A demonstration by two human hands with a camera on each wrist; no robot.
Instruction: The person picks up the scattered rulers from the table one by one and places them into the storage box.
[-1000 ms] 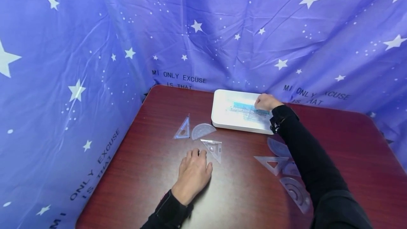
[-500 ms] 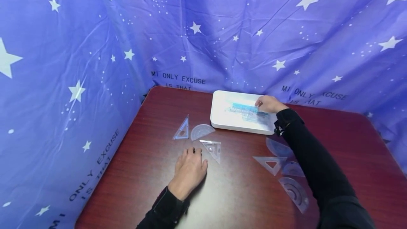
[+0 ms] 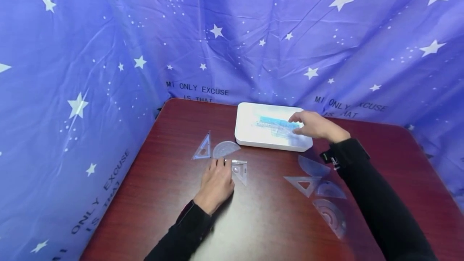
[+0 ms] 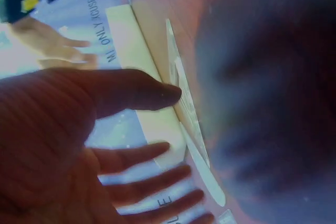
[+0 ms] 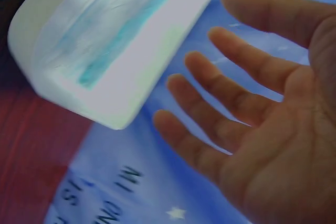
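My left hand (image 3: 216, 182) lies low over the table, fingertips at the left edge of a clear set square (image 3: 243, 169) and just below a clear protractor (image 3: 226, 148). In the left wrist view its thumb and fingers are extended and grip nothing; the set square (image 4: 188, 103) shows past the thumb. My right hand (image 3: 315, 126) hovers over the right end of a white tray (image 3: 250, 142), thumb and fingers spread and holding nothing. Inside the tray lie overlapping clear and blue rulers (image 3: 277, 122), seen also as a blue strip (image 5: 126, 40) in the right wrist view.
Left of the protractor lies another set square (image 3: 200, 155). Below the right forearm are a set square (image 3: 295, 181) and protractors (image 3: 313, 167), the lowest one (image 3: 331, 216) nearest the table's front. A blue star-print curtain (image 3: 253, 31) stands behind the table.
My right hand has drawn back to the right over the tray, and its curled fingers have spread. My left hand has shifted forward, its fingertips now at the set square's edge.
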